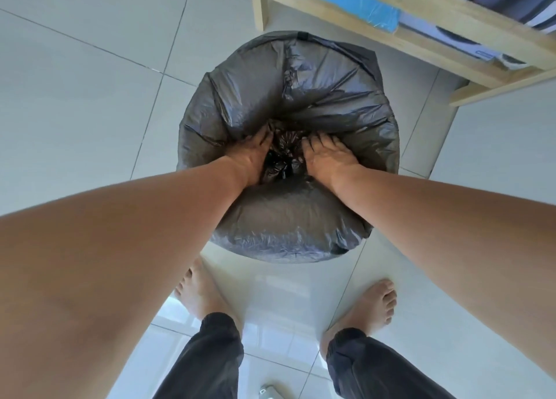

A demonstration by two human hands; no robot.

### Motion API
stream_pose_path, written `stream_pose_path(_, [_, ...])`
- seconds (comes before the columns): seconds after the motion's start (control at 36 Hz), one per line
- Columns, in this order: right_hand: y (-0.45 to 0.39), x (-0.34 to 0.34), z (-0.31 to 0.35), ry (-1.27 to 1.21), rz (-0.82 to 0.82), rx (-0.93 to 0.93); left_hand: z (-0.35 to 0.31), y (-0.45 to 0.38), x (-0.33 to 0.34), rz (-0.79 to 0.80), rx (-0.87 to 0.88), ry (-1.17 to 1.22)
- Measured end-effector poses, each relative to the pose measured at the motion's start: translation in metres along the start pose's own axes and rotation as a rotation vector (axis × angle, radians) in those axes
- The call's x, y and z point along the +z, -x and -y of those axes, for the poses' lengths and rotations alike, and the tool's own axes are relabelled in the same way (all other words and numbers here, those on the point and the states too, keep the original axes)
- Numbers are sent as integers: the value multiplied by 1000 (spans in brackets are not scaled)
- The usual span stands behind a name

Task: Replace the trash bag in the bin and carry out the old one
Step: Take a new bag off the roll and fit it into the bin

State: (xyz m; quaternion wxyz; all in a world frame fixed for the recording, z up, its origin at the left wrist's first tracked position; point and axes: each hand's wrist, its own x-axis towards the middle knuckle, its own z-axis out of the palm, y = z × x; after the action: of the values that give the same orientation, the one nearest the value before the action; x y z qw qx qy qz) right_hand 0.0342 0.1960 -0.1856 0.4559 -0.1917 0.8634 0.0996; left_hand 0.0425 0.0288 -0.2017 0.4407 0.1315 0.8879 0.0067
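A round bin stands on the floor in front of me, fully draped by a dark grey trash bag whose plastic folds over the rim. Only a small black tab of the bin shows at the far edge. My left hand and my right hand are both down in the bag's mouth, palms down, fingers spread and pressing the crumpled plastic at the centre. The inside of the bin is hidden by the bag.
A light wooden shelf unit with a blue package and boxes stands right behind the bin on the right. Pale floor tiles surround the bin. My bare feet stand just before it. A small grey object lies on the floor.
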Motion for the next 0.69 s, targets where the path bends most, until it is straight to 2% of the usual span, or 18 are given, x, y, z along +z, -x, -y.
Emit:
stream_pose_path(0.17, [11, 0, 5, 29, -32, 21, -9, 12, 0, -11, -60, -10])
stream_pose_path(0.25, [28, -6, 4, -39, -127, 4, -8, 35, -13, -55, -11, 11])
stream_pose_path(0.42, [82, -33, -8, -127, -529, -169, 0, 101, -53, -421, 312, 136])
stream_pose_path(0.5, [107, -40, -18, -139, -698, -165, 7, 130, -67, -636, 348, 199])
stream_pose_path(0.56, [120, -39, -26, -136, -797, -97, 15, 142, -66, -811, 258, 202])
stream_pose_path(0.61, [128, -37, -33, -185, -866, 42, 19, 152, -62, -887, 23, 201])
stream_pose_path(0.64, [133, -37, -37, -236, -872, 130, 18, 156, -61, -860, -120, 249])
stream_pose_path(0.69, [136, -37, -41, -389, -816, 293, 19, 158, -57, -703, -403, 469])
